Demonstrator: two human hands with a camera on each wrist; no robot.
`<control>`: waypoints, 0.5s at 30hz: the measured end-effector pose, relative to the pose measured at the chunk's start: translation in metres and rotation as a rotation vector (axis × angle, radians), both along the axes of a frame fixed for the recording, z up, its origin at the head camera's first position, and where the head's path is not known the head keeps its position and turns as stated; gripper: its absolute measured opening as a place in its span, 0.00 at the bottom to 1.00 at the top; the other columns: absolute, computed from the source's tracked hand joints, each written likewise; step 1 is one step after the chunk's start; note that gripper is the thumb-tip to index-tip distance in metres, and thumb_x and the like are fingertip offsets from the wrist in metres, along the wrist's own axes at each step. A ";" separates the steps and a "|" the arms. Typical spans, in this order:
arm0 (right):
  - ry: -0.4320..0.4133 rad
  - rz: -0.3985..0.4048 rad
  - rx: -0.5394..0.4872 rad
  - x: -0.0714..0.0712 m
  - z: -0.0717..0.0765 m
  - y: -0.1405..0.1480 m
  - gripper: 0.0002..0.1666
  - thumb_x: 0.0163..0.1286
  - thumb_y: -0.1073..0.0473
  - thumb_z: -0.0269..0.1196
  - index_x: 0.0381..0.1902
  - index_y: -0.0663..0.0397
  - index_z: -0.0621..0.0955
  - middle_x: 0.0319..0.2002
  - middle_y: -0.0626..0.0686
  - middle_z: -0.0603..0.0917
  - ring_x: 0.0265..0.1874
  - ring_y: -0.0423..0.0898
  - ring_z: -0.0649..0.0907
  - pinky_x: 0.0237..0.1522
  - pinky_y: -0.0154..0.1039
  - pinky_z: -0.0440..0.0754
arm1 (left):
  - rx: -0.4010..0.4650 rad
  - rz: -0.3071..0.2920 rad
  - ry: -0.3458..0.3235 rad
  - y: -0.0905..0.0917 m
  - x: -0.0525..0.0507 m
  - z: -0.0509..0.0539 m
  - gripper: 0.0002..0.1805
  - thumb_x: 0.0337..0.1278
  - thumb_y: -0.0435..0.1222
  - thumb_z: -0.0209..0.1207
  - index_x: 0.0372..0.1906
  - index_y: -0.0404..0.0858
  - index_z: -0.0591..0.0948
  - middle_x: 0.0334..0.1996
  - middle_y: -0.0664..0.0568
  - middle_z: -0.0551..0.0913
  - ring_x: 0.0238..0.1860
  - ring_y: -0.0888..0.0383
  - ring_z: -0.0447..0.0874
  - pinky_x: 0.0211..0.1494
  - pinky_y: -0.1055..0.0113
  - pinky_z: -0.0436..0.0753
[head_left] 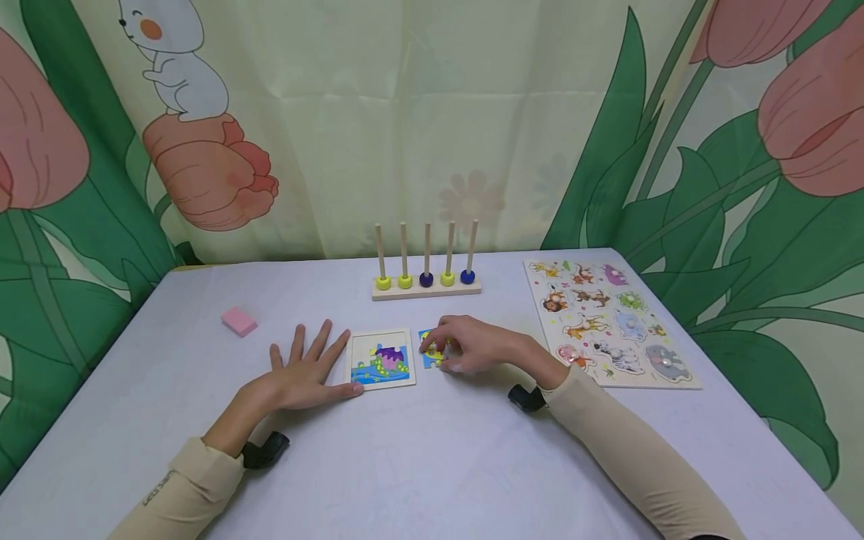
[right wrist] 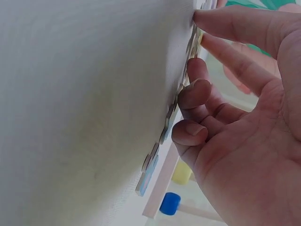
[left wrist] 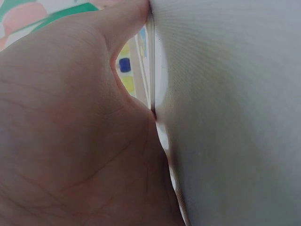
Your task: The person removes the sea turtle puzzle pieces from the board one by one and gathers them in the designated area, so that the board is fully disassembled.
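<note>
A small square puzzle board (head_left: 382, 386) with a pale rim lies on the cloth, its picture partly filled in purple, green and blue. My left hand (head_left: 300, 379) is spread flat at its left side, thumb at the lower left corner and index fingertip at the upper left edge. Right of the board lie blue and yellow puzzle pieces (head_left: 428, 361), partly hidden by my right hand (head_left: 475, 345). Its thumb and bent fingers grip them at their edges. In the right wrist view, thumb and fingertips of my right hand (right wrist: 244, 89) touch along the flat pieces (right wrist: 149, 174).
A wooden stand (head_left: 427, 292) with several pegs and yellow and dark blue beads stands behind the board. At the left lies a pink block (head_left: 239, 322). On the right is a large animal puzzle board (head_left: 551, 334). A printed curtain (head_left: 337, 150) hangs behind the table.
</note>
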State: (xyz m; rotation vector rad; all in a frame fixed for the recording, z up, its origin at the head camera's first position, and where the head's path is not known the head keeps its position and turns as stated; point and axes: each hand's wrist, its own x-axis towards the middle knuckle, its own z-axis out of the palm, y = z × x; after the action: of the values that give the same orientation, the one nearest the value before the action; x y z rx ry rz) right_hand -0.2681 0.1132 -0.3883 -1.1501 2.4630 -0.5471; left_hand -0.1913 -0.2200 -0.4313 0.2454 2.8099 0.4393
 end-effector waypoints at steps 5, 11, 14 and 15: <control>0.003 0.016 0.000 0.000 0.000 -0.001 0.22 0.70 0.60 0.69 0.61 0.38 0.86 0.48 0.48 0.83 0.44 0.42 0.77 0.48 0.36 0.77 | 0.012 0.002 -0.011 0.000 0.002 0.003 0.66 0.52 0.82 0.52 0.88 0.51 0.47 0.88 0.41 0.30 0.84 0.26 0.18 0.71 0.14 0.24; 0.008 0.023 0.001 0.000 0.000 0.000 0.22 0.70 0.60 0.69 0.61 0.39 0.86 0.48 0.48 0.83 0.43 0.43 0.77 0.47 0.37 0.77 | 0.030 0.001 -0.009 0.000 0.003 0.005 0.67 0.52 0.82 0.53 0.88 0.50 0.47 0.88 0.41 0.30 0.84 0.26 0.17 0.71 0.15 0.22; 0.011 0.027 0.005 0.001 0.001 -0.001 0.22 0.70 0.60 0.69 0.61 0.39 0.86 0.47 0.48 0.83 0.43 0.43 0.77 0.47 0.37 0.76 | 0.028 0.003 -0.018 0.001 0.005 0.008 0.66 0.53 0.81 0.53 0.88 0.50 0.47 0.88 0.41 0.30 0.84 0.27 0.17 0.72 0.16 0.22; 0.012 0.028 0.005 0.001 0.001 -0.001 0.22 0.70 0.60 0.69 0.61 0.39 0.86 0.47 0.49 0.84 0.42 0.43 0.77 0.47 0.37 0.76 | 0.030 0.005 -0.021 0.002 0.006 0.010 0.66 0.53 0.81 0.53 0.88 0.50 0.47 0.88 0.42 0.30 0.84 0.27 0.17 0.72 0.16 0.22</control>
State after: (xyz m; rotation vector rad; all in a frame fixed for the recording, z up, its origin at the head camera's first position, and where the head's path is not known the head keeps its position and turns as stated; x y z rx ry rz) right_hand -0.2668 0.1124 -0.3870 -1.1879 2.4531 -0.5271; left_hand -0.1852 -0.2184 -0.4215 0.2388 2.7861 0.4828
